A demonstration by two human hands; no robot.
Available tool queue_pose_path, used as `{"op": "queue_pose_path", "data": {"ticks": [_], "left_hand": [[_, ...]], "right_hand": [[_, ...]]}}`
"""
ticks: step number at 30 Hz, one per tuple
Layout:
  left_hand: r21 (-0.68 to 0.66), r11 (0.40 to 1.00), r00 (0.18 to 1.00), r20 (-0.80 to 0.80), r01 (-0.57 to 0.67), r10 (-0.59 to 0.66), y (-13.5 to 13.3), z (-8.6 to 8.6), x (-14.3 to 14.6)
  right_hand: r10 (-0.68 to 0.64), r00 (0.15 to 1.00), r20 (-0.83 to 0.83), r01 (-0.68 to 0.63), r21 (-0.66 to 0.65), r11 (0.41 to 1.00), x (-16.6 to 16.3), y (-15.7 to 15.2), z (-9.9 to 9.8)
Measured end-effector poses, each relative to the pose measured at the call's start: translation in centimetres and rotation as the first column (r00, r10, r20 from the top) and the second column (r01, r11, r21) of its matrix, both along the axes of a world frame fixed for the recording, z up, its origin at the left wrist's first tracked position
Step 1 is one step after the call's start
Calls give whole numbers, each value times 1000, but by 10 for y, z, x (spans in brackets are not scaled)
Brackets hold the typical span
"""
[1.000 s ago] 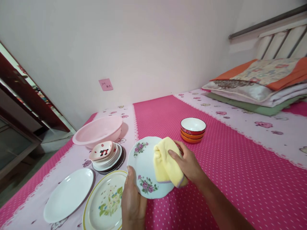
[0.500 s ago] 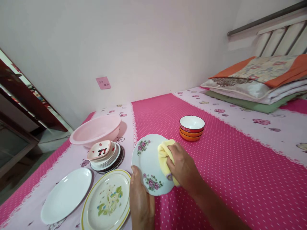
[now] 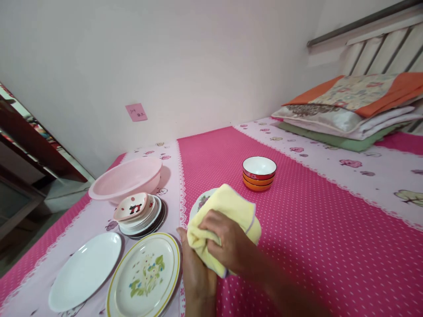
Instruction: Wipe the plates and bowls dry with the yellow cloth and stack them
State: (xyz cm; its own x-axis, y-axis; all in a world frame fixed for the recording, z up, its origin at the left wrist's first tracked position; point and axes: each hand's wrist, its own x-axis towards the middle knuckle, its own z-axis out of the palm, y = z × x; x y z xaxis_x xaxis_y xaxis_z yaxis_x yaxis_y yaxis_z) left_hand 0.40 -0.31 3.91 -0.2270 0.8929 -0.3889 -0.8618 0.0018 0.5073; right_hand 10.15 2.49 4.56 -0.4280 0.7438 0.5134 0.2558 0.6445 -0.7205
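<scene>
A white plate with purple flowers [image 3: 202,200] is tilted up toward me, mostly hidden behind a yellow cloth [image 3: 231,204]. My left hand [image 3: 196,273] grips the plate's lower left edge, thumb on the near side and the other fingers underneath. Bunched in the closed fingers of my right hand [image 3: 226,240], the cloth presses on the plate's face and hangs spread over its right side. Just left of my left hand lies a cream plate with a yellow rim [image 3: 145,277]. Beyond the cloth stands a stack of orange bowls [image 3: 259,174], white inside.
A white oval plate [image 3: 86,270] lies at left. Behind it are stacked small dishes and plates [image 3: 134,209] and a pink basin [image 3: 127,178]. Folded bedding [image 3: 346,110] rests at the far right by the headboard. The pink dotted bedspread [image 3: 313,233] meets the wall behind.
My right hand has moved left and slightly down across the plate with the cloth. The cloth has spread out and covers most of the plate. The view has shifted slightly.
</scene>
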Motion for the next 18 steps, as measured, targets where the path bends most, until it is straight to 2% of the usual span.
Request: {"op": "queue_pose_path", "data": {"ticks": [4,7,10,13,16,18], "left_hand": [[-29,999,999,38,32,-31,1,4,-21],[-32,999,1000,8,-28,28,1,9,-31],[-23,997,994,-82,-73,71,1,10,-38],[-27,999,989,-147,-32,27,1,5,-44],[4,992,974,-191,126,-123,-2,-2,-44],[10,971,944,-238,237,-228,-4,-6,-38]], "right_hand": [[256,949,186,-229,-155,961,11,-3,1],[294,921,256,-229,-256,939,29,2,0],[131,943,306,-52,-255,965,47,13,-2],[-120,974,191,151,-159,976,59,27,-5],[-360,932,-48,353,-116,928,61,37,-8],[-439,880,-180,423,-118,898,60,37,-7]]}}
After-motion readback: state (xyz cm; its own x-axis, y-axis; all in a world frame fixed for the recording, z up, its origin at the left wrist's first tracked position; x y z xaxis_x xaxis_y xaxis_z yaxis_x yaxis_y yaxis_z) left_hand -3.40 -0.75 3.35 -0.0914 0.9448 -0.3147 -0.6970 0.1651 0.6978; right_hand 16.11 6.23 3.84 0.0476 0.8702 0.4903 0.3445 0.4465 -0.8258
